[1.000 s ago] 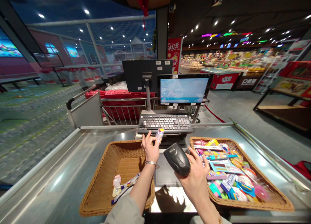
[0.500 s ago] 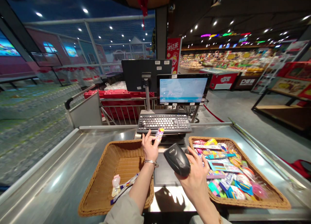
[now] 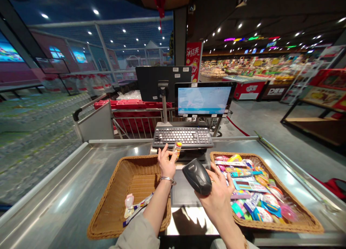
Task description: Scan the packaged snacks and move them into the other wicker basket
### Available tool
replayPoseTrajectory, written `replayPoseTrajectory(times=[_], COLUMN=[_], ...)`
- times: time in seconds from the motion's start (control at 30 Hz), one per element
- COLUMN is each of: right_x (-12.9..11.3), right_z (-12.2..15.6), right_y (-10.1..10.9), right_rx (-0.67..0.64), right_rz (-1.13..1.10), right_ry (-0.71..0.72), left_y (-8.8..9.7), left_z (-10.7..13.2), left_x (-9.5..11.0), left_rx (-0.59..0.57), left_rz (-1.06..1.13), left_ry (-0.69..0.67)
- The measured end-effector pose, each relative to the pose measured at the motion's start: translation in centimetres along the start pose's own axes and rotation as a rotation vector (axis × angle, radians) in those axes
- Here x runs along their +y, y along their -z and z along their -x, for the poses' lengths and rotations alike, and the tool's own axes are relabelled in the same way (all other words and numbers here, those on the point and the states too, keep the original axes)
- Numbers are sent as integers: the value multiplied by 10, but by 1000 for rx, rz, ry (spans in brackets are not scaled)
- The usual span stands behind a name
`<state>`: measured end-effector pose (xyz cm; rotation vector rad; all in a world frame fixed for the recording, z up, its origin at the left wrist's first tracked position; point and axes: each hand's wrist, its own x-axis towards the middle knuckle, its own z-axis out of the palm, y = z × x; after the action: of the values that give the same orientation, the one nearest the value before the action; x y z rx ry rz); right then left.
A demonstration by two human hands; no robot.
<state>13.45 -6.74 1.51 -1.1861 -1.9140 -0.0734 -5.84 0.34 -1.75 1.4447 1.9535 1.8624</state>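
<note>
From the head view, here's the left hand (image 3: 167, 166), thumb and fingertips pinched on a small yellow-topped packet (image 3: 177, 149), held up just in front of the keyboard (image 3: 182, 136)! Over on the right, the right hand (image 3: 216, 186) is curled around a black scanner (image 3: 196, 176), its head angled towards the left hand. Down on the metal bench (image 3: 62, 191), a left basket (image 3: 108, 205) carries a few pieces, while colourful packets crowd the right basket (image 3: 297, 227).

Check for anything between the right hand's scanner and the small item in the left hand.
Nothing visible stands between the black scanner in the right hand and the small item in the left hand.
</note>
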Motion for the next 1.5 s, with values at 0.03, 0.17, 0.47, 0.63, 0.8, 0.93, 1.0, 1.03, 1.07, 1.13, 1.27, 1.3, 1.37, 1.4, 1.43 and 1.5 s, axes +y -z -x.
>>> replayPoseTrajectory(times=[0.03,0.17,0.47,0.63,0.8,0.93,1.0,1.03,1.07,1.13,1.27,1.3,1.37,1.4,1.43,1.5], right_x=[-2,-6,-7,-8,-8,-9,-9,-8,-7,-4,3,4,4,3,3,4], right_z=[-1,-3,-7,-8,-8,-8,-8,-7,-7,-6,-3,-2,-2,-2,-2,-2], right_y=[1,4,3,3,4,4,5,5,5,6,8,9,11,12,12,13], right_rx=[-7,-4,19,16,15,26,25,23,21,20,2,-3,-5,0,7,21], right_rz=[-6,-53,-94,-106,-109,-105,-101,-96,-87,-54,36,54,77,85,92,106], right_ry=[-13,-50,-87,-86,-83,-81,-76,-70,-61,-27,92,92,71,72,87,135], left_y=[0,-1,-5,-5,-3,-1,0,1,2,5,14,17,22,24,25,28], left_z=[0,0,0,-1,-4,-9,-12,-13,-14,-17,-26,-28,-32,-34,-35,-36], left_x=[0,-1,-5,-7,-8,-10,-11,-12,-12,-11,-3,0,6,10,13,19], left_rx=[-2,-1,1,0,-3,-12,-7,-5,-4,-7,-39,-50,-64,-68,-72,-87], left_rz=[-5,-20,-29,-33,-45,-42,-42,-44,-47,-59,-109,-126,-157,-168,-177,-187], left_ry=[1,26,30,29,36,18,19,21,21,11,-39,-57,-93,-107,-116,-122])
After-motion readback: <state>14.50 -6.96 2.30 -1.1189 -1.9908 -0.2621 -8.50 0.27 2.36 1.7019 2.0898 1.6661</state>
